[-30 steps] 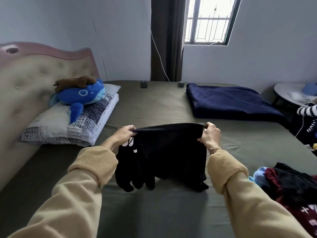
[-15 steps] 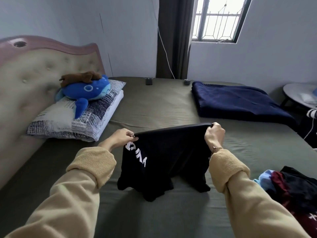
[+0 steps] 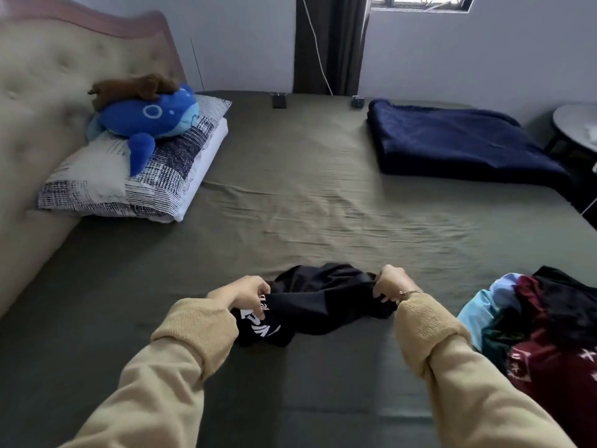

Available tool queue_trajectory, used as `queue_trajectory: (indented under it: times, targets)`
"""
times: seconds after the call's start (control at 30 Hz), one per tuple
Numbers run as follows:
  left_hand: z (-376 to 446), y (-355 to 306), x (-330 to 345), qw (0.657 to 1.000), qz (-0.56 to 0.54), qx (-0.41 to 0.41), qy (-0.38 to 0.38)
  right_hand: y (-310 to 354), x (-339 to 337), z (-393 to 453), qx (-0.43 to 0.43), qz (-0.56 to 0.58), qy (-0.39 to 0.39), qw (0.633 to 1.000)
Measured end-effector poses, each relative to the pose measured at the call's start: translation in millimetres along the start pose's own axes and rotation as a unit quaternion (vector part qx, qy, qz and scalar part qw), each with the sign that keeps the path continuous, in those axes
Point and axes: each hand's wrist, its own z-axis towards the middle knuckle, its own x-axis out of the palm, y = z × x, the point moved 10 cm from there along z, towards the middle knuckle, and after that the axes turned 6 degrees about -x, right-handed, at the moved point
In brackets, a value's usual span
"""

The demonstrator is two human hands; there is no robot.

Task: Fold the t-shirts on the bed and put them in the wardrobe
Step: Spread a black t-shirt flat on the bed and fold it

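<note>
Head view, lower centre: my left hand (image 3: 240, 294) and right hand (image 3: 389, 286) each pinch an end of the crumpled black t-shirt with white lettering (image 3: 315, 303), which lies bunched on the olive-green bed sheet (image 3: 307, 195). Just right of my right sleeve sits one heap of mixed coloured t-shirts (image 3: 546, 321). Farther up, right of frame, one folded navy blanket (image 3: 458, 140). Upper left, one patterned pillow (image 3: 129, 179) carries two plush toys: a blue whale (image 3: 148, 116) under a brown one (image 3: 135, 88).
</note>
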Motion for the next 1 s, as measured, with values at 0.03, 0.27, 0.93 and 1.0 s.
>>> queue_trajectory:
  times: [0.03,0.27,0.93,1.0]
  targets:
    - [2,4,21,0.999,0.010,-0.009,0.034,-6,21,-1,0.005,-0.028,0.044,0.999]
    - [7,44,158,0.966,0.052,-0.078,0.240,-44,148,-19,0.022,-0.151,0.262,0.953]
    - [67,49,151,0.947,0.258,-0.093,-0.168,-35,194,44,-0.058,-0.226,0.101,0.967]
    - [60,51,142,0.945,0.234,-0.091,-0.212,-24,170,53,-0.079,-0.209,0.011,0.975]
